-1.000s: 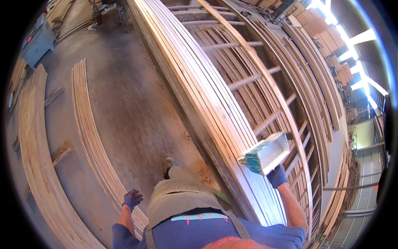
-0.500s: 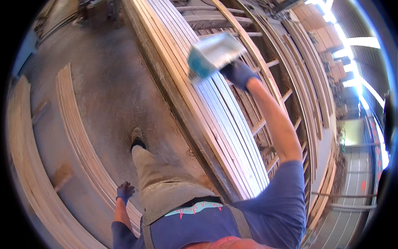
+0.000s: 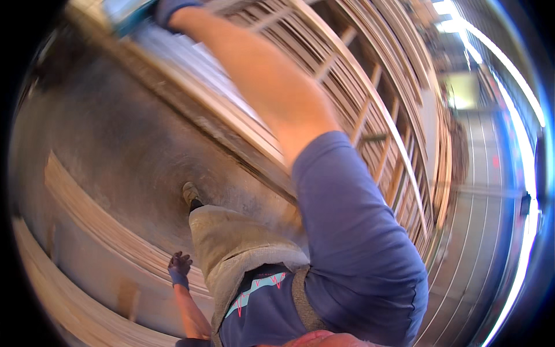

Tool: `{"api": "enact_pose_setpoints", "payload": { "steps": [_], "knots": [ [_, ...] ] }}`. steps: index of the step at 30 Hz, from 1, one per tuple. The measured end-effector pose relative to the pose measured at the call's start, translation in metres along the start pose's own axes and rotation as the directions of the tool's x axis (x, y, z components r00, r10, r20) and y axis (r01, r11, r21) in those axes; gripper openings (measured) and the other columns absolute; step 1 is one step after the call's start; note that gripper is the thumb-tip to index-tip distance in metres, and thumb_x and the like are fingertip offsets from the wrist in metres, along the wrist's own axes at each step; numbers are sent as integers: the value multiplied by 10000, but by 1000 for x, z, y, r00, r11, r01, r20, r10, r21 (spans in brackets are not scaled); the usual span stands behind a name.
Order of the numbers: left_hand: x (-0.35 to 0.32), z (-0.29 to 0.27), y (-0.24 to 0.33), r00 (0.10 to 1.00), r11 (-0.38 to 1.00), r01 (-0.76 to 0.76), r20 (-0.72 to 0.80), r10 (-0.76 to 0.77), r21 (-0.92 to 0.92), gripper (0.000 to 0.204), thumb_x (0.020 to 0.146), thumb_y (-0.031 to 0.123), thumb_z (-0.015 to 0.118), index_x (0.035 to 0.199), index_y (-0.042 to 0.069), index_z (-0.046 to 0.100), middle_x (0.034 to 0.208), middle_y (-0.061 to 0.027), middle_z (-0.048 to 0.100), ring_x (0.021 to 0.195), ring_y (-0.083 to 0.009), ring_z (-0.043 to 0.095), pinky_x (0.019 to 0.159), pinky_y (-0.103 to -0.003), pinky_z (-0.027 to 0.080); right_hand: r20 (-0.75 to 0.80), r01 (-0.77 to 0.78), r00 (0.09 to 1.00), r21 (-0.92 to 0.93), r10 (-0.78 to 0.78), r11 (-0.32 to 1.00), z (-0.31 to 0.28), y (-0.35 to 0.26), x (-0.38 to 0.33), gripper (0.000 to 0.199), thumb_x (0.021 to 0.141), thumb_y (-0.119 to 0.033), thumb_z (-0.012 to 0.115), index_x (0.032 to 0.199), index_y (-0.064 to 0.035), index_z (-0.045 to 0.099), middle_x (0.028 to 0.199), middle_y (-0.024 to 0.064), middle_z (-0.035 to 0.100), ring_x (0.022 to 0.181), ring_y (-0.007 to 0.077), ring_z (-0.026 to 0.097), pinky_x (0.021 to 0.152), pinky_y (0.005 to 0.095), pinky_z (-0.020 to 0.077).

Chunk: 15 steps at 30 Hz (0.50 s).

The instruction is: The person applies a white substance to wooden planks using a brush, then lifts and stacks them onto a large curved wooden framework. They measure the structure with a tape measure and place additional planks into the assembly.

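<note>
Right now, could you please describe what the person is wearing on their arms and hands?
Both hands wear dark blue gloves: the left hand low, the right hand at the top edge. The right arm has a short blue sleeve ending near the elbow; the forearms are bare.

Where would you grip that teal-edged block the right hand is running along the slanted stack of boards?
From above, across its back. The block lies flat against the sloping board stack, so only its upper face is free, and the gloved right hand sits there. It is blurred and cut by the frame edge, so finer detail cannot be told. The left hand hangs free by the leg.
</note>
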<state>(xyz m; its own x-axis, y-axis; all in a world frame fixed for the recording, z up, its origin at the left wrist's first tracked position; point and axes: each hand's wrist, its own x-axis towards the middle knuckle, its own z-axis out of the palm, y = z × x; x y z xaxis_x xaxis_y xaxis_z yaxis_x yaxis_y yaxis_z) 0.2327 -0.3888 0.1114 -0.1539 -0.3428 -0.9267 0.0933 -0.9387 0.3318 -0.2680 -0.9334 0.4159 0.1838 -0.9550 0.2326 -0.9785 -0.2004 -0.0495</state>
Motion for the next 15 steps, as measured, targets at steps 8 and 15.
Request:
{"api": "enact_pose_setpoints", "payload": {
  "steps": [8,15],
  "knots": [
    [13,6,31,968,913,207,62,-243,351,624,967,553,451,1431,136,435,1263,-121,612,991,-266,600,828,-386,473,269,-303,935,273,230,913,-119,-45,-275,252,842,-211,554,928,-46,725,897,216,702,850,383,685,740,462,533],
    [36,32,41,986,904,6,150,-78,428,533,920,471,557,1303,101,541,1109,-159,678,831,-265,647,629,-377,492,526,-658,629,-34,573,753,-235,-27,-620,171,829,-190,663,777,-34,708,734,193,669,677,350,658,638,434,528]
  ]
}}
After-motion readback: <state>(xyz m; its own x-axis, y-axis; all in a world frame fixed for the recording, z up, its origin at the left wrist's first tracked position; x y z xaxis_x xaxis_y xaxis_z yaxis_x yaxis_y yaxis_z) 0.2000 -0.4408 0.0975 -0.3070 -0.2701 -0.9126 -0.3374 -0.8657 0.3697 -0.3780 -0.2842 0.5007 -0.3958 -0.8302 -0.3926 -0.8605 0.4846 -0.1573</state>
